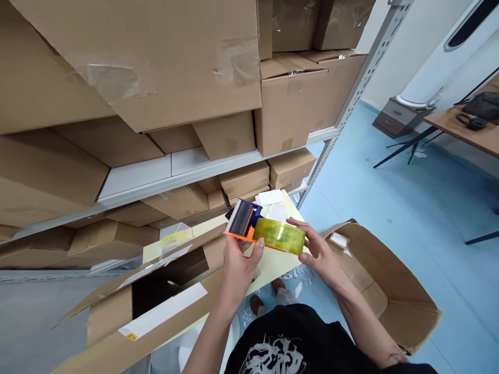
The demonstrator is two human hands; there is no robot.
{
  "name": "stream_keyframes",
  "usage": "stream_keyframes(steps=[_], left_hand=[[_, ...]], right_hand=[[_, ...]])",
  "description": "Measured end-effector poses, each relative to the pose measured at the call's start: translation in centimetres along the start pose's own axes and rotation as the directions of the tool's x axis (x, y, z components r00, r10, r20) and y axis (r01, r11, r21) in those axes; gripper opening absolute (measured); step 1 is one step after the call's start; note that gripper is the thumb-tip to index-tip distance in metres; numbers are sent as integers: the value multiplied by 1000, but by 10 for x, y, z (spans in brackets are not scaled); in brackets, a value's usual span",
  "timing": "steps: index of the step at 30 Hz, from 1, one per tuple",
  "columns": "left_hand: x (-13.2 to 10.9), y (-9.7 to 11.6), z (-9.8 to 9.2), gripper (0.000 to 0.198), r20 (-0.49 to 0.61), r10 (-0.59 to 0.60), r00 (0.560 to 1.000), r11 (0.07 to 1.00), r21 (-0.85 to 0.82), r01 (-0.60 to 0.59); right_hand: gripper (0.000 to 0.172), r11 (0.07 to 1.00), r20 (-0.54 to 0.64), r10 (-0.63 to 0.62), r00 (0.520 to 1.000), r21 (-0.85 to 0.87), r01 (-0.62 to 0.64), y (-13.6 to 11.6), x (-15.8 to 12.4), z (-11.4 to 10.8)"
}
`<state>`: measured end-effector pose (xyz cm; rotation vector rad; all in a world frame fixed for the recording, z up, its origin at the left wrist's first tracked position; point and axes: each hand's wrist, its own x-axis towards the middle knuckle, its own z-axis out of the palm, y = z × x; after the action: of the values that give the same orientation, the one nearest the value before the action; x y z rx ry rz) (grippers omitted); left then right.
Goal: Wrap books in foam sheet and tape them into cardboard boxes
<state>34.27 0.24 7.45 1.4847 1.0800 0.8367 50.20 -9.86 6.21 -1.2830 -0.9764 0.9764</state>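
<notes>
Head camera looks down on two bare hands held over a pale yellow card sheet (275, 267), near the middle of the view. The weak spot is the wide roll of clear yellowish packing tape (278, 236), pressed against the orange-and-navy plastic tape dispenser (242, 221). Whether the roll sits on the dispenser's hub is hidden, so if it is not seated, a twist or slackened grip could let it slide off and drop. The open brown cardboard carton (374, 275) at 4 o'clock or the pale blue floor (393, 171) could catch it. The roll's sticky face could also snag skin, and the dispenser's metal-edged end, at 11 o'clock from the roll, could nick a finger if it has a cutter, which is too small to tell. The left hand (237, 270) is clenched around the dispenser's underside, its thumb (259, 244) bearing on the orange base. The right hand (319, 254) is part open, curved fingers (300, 249) wrapped over the roll's far end. Grey metal shelving (362, 88) stacked with flattened brown cardboard boxes (136, 62) fills 9 to 12 o'clock, while a wooden desk (463, 124) bearing a black bag (483, 106) stands at 2 o'clock
</notes>
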Motion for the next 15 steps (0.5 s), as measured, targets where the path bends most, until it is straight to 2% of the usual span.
stream_keyframes(steps=[2, 6, 8, 11, 15], left_hand=[[-2, 1, 5, 60, 15, 10, 1000, 1000, 2, -10], [-5, -3, 14, 63, 16, 27, 1000, 999, -44, -27], [-4, -8, 17, 60, 25, 16, 1000, 992, -129, -13], [2, -17, 20, 56, 83, -41, 996, 959, -277, 62], [6, -22, 20, 54, 101, -100, 990, 939, -319, 127]], right_hand=[[46, 999, 2, -22, 1000, 31, 22, -2, 4, -2], [24, 984, -73, -53, 996, 167, 64, 1, 9, -2], [23, 964, -86, -49, 995, 257, 69, 3, 9, -2], [24, 948, -64, 7, 998, 317, 14, 5, 7, -4], [24, 952, -91, 66, 994, 303, -35, 5, 8, -7]])
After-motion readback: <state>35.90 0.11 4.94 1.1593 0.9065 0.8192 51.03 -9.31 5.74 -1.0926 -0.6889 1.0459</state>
